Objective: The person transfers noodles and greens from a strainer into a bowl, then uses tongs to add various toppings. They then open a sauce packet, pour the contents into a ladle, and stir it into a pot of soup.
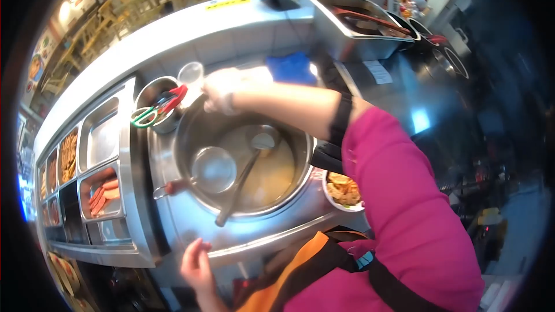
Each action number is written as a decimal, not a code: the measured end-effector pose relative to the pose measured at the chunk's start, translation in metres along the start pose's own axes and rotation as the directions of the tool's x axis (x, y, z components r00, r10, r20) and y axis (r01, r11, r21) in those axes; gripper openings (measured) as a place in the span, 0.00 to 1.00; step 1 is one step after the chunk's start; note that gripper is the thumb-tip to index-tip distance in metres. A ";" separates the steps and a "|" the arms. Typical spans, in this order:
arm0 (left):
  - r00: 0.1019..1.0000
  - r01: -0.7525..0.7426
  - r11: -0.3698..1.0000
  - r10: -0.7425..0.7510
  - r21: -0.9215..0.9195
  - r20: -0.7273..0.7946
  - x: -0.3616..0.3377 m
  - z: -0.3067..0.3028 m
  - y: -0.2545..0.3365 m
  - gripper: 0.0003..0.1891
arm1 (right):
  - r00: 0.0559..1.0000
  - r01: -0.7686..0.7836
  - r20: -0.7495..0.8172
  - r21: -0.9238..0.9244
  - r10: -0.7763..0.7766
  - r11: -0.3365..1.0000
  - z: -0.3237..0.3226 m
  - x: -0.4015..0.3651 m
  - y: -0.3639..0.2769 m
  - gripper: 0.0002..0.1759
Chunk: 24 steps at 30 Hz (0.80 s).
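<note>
My right hand (221,89), apparently in a thin clear glove, reaches over the far rim of a large steel pot (306,182). Close to its fingers is a small clear cup (191,74); blur hides whether the hand touches or holds anything. Inside the pot are cloudy liquid, a ladle (241,182) with its handle over the near rim, and a round strainer (214,169) at the left. My left hand (198,263) is held low before the counter, fingers apart and holding nothing. Left of the pot, a steel canister (151,89) holds green-handled scissors (144,117) and a red-handled tool (173,98).
Steel food trays (101,133) line the left side, one with sausages (104,197). A bowl of food (344,189) stands right of the pot. Behind are a white ledge (167,32), a blue cloth-like item (289,68) and a deep steel bin (361,43).
</note>
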<state>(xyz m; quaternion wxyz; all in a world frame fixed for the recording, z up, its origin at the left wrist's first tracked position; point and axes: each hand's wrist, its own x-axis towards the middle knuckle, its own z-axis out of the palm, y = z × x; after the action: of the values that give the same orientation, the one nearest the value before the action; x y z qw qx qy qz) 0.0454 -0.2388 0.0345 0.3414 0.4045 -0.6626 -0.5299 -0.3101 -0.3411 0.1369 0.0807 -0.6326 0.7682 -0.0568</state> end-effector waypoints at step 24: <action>0.073 0.678 0.704 -0.352 0.213 0.933 -0.092 0.635 0.042 0.11 | 0.129 -0.333 0.506 0.832 0.853 -0.443 0.195 -0.767 0.258 0.13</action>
<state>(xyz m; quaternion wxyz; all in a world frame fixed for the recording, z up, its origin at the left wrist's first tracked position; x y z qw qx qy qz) -0.4806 0.1193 -0.0572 -0.2711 0.1734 -0.4546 -0.8306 -0.3770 0.4642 -0.0632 0.2684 0.2344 0.7448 -0.5642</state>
